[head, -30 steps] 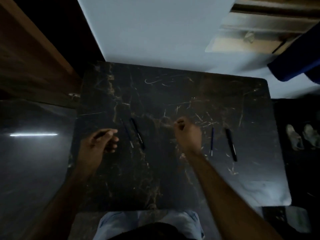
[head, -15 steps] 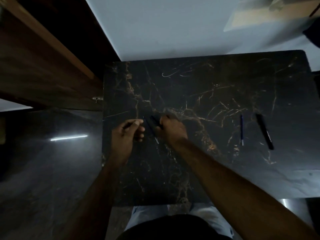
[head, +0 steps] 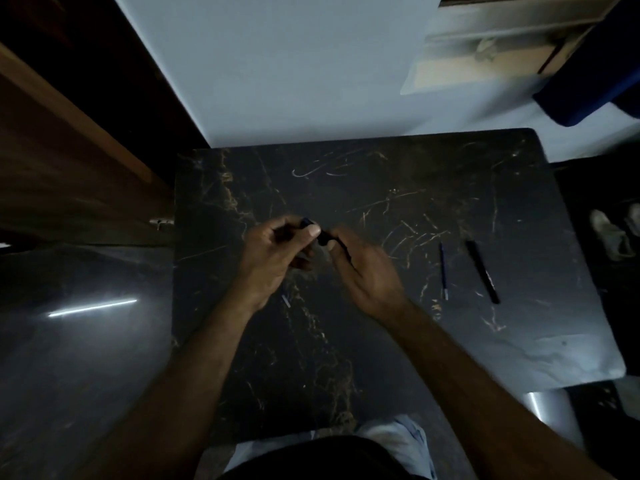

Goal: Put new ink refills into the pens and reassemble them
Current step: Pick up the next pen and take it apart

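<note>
The left hand (head: 273, 251) and right hand (head: 367, 268) were both clenched on one dark pen (head: 320, 235), held above the table (head: 381, 341). A refill (head: 443, 270) and second pen (head: 482, 271) lay at right.

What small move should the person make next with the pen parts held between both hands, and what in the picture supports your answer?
Probably bring the two dark pen parts together end to end and join them. The left hand and right hand each pinch one piece above the table, tips nearly meeting. It is too dim to tell if a refill is inside. A blue refill and black pen wait to the right.
</note>
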A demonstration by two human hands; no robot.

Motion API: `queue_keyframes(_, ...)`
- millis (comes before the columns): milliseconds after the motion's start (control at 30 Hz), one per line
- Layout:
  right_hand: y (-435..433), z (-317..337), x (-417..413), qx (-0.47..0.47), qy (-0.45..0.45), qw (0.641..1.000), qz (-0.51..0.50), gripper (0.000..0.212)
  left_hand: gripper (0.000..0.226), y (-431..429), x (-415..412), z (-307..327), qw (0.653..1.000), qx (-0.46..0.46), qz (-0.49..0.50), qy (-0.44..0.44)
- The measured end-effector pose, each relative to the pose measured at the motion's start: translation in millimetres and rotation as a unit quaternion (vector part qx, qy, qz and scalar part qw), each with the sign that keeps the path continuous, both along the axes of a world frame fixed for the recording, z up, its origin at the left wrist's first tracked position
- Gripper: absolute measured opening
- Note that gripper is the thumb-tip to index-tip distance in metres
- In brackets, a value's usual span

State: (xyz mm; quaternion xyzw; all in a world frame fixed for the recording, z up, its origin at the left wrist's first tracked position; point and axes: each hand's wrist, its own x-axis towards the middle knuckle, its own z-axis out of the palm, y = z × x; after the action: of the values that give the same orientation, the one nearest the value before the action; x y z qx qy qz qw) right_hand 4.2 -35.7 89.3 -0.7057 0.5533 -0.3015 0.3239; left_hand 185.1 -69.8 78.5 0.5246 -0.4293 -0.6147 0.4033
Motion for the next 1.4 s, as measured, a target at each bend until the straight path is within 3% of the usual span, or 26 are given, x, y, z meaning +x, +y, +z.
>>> queue_keyframes(100, 7.3, 7.6, -3.6, -0.002, 0.031, 0.999, -0.027, 0.017, 0.001, 4.4, -8.5, -0.1, 1.0, -0.013, -0.012, 0.017)
queue_keyframes(333, 14.7, 8.3, -8.6, 0.001, 0.031, 0.998, -0.06, 0.018, 0.01, 20.5, -30.3, 2.0, 0.998, -0.011, 0.054, 0.039)
queue_keyframes(467, 15.2, 3.2, -10.6, 0.052, 0.049, 0.994, -0.078, 0.036, 0.009, 20.5, -30.0, -0.2, 0.996, -0.018, 0.075, 0.041)
queue_keyframes(533, 21.6, -0.4, -15.1, 0.082, 0.045, 0.991, -0.095, 0.048, 0.013, 11.3, -19.7, -5.7, 0.987, 0.021, 0.141, 0.069)
queue_keyframes(600, 33.7, -5.2, -22.7, 0.114, -0.019, 0.988, -0.098, 0.049, 0.016, -4.5, -3.0, -16.0, 0.983, 0.069, 0.161, 0.046)
queue_keyframes(667, 48.8, -9.6, -28.8, 0.158, -0.091, 0.979, -0.09, 0.044, 0.017, -15.3, 10.9, -36.8, 0.989, 0.087, 0.054, -0.109)
queue_keyframes(733, 61.9, -10.3, -31.7, 0.17, -0.134, 0.974, -0.071, 0.041, 0.02, -18.3, 17.8, -61.1, 0.95, 0.079, -0.101, -0.284)
queue_keyframes(800, 70.3, -7.9, -32.1, 0.157, -0.147, 0.975, -0.064, 0.038, 0.025, -18.3, 21.4, -81.3, 0.907, 0.066, -0.183, -0.373)
queue_keyframes(967, 82.6, -1.3, -27.1, 0.172, -0.191, 0.962, -0.091, 0.026, 0.02, -17.6, 24.4, -111.2, 0.919, 0.087, -0.148, -0.356)
queue_keyframes(1200, 93.0, 6.6, -25.9, 0.198, -0.36, 0.892, -0.187, 0.01, 0.022, -13.2, 31.3, -119.7, 0.946, 0.059, -0.092, -0.306)
queue_keyframes(1400, 98.1, 17.0, -24.8, 0.189, -0.455, 0.84, -0.229, 0.012, 0.023, -9.2, 37.2, -120.7, 0.943, 0.045, -0.071, -0.321)
